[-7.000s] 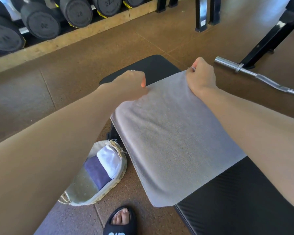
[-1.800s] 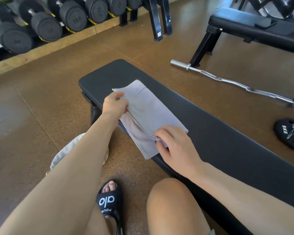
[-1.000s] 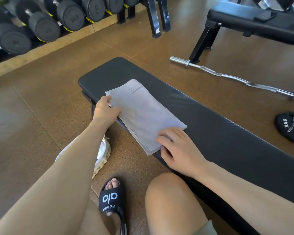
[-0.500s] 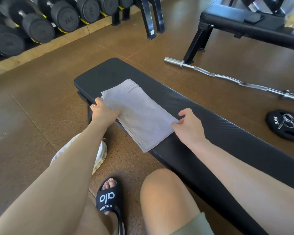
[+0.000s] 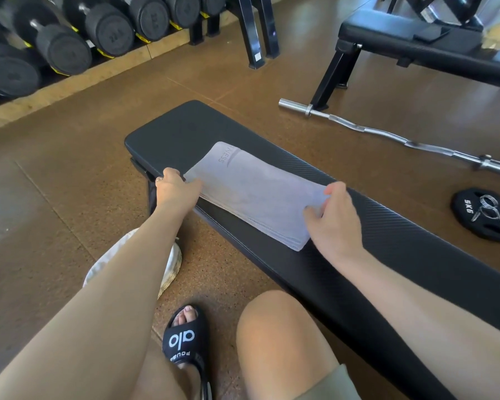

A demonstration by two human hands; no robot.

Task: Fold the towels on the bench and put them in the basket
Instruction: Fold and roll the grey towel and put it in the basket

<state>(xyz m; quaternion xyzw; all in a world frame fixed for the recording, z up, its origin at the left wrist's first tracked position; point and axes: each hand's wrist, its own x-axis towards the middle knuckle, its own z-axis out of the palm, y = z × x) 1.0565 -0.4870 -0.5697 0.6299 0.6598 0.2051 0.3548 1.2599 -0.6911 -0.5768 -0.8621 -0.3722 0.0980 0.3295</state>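
The grey towel, folded into a long strip, lies flat across the table toward its far-left end. The left hand holds the strip's left end at the near edge; its grip is closed on the cloth. The right hand pinches the right end, lifting that corner slightly. The basket sits on the floor below, mostly hidden by the left forearm.

Judgement: the next fold is across the length. Carry the right end over to the left, match edges, then press flat.
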